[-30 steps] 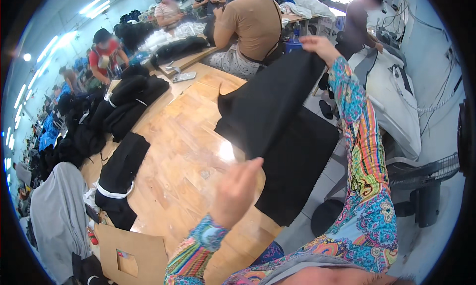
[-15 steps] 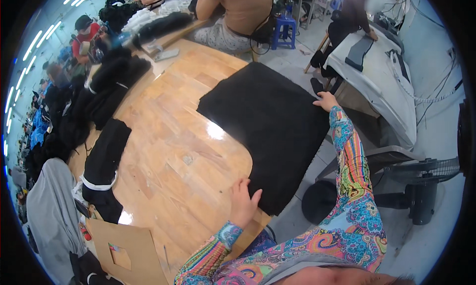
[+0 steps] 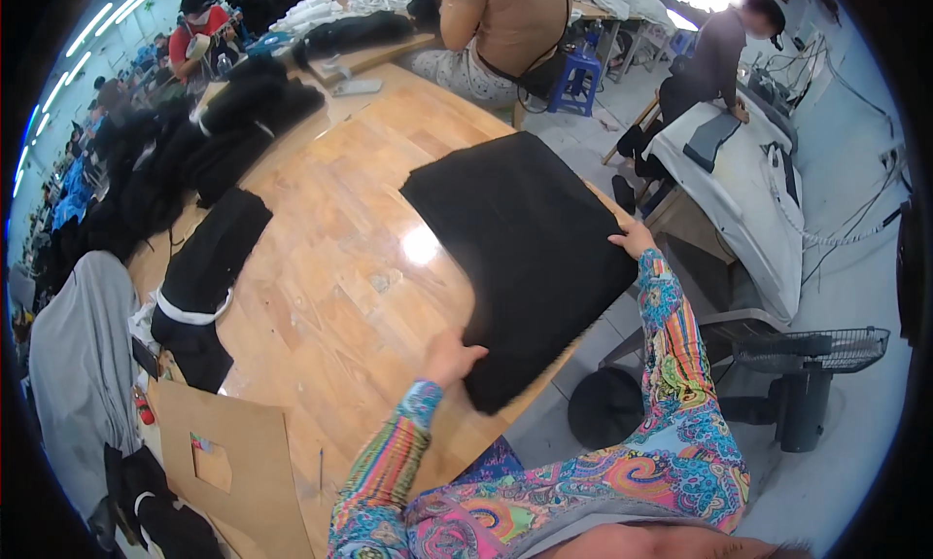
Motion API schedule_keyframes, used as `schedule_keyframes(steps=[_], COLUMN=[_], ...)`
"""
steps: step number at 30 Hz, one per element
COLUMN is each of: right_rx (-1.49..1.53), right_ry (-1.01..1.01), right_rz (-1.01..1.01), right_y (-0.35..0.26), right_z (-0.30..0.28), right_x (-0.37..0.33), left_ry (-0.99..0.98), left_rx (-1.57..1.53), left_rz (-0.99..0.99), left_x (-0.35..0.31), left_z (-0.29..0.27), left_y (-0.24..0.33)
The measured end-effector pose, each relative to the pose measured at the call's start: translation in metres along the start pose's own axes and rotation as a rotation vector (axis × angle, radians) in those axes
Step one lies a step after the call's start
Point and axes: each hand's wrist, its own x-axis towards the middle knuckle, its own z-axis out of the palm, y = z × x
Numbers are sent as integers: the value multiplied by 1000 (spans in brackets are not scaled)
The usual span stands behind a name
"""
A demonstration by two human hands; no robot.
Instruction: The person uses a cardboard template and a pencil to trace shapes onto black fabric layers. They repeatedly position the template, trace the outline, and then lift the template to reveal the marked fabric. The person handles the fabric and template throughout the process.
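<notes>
A large piece of black fabric [image 3: 535, 258] with a curved left edge lies flat on the right side of the wooden table [image 3: 330, 248]. My right hand [image 3: 634, 238] is closed at the fabric's right edge, with its thumb on top. At the lower left edge, my left hand [image 3: 450, 357] is closed on the cloth, its thumb lying over the border; the other fingers are slightly blurred. Toward the left of the table rests a folded black fabric bundle [image 3: 216, 258] tied with a white strip [image 3: 194, 312].
A brown cardboard sheet [image 3: 238, 462] with a cut-out window lies at the near left. Black fabric bundles [image 3: 253, 107] are heaped at the far left. A standing fan [image 3: 809, 384] is at my right. Co-workers sit beyond the table and stand by a white-covered ironing table [image 3: 739, 190].
The black fabric's near end has shifted left on the table, showing a strip of wood along its right side. My left hand has moved left with it. My view has tilted slightly.
</notes>
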Motion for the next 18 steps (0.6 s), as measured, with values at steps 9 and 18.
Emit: schedule_keyframes(steps=[9, 18], right_rx=[228, 150], right_ry=[307, 485], right_rz=[-246, -558], right_y=[-127, -243], right_z=[94, 85], right_x=[-168, -259], left_ry=[486, 544], left_rx=[2, 336], left_rz=[-107, -209], left_x=[-128, -292], left_z=[-118, -69], left_y=[-122, -151])
